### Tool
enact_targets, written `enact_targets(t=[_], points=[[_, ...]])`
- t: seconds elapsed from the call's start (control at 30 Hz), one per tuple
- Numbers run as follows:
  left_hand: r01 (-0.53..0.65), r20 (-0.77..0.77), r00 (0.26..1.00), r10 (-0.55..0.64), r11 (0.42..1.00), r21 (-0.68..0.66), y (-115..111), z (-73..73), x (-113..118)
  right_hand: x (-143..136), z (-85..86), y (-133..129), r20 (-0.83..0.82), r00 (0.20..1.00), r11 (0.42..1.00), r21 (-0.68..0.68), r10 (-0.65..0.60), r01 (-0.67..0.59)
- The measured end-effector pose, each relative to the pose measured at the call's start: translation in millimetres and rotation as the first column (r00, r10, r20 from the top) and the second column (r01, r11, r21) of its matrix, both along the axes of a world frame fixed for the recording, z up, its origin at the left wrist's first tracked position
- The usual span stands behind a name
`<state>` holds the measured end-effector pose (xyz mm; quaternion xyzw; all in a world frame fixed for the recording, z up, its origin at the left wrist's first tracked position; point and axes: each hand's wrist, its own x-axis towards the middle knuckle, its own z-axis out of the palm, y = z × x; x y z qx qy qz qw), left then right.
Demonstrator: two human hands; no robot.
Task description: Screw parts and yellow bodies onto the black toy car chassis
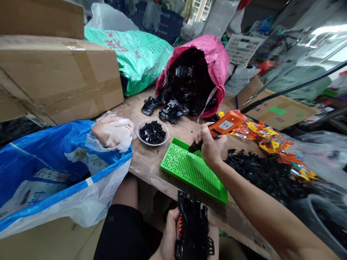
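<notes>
My right hand (210,144) grips an orange electric screwdriver (226,124) with a black cable running up and to the right. Its tip rests on the far right corner of a green perforated tray (189,169) on the wooden table. My left hand (169,234) holds a black plastic toy car chassis (192,225) with orange parts, low in front of the table edge above my lap. A small clear bowl (152,133) of little black parts stands left of the tray.
A pink sack (210,65) spills black chassis parts (173,110) onto the table. A pile of black pieces (260,171) and orange-yellow parts (271,141) lie at right. A blue-white bag (54,173), cardboard boxes (59,76) and a green sack (135,54) stand at left.
</notes>
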<state>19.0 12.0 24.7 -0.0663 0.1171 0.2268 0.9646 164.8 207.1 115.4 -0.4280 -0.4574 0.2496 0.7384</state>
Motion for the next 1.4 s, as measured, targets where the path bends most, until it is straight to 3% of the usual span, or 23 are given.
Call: enact_targets(t=[0.4,0.7,0.87,1.2,1.4], points=[[-0.03,-0.1,0.995,0.026,0.999,-0.04,1,1.3,0,2,-7.8,1,0.012,1.0,1.0,-0.029,0.0,0.0],[-0.082,-0.104,0.991,0.084,0.996,0.025,2,1.4,-2,2,-9.4,2,0.024,1.0,0.999,-0.037,0.002,-0.002],[-0.038,-0.097,0.995,0.038,0.999,-0.003,2,0.0,-2,1,-8.2,1,0.007,1.0,1.0,-0.03,0.008,-0.008],[-0.032,-0.067,0.997,0.034,0.999,0.021,1,-4.3,0,1,16.3,-15,0.004,1.0,1.0,-0.001,0.017,-0.017],[-0.019,-0.112,0.994,0.013,0.999,-0.051,-3,9.5,5,-4,40.3,-58,0.017,0.999,0.999,0.027,0.039,-0.04]])
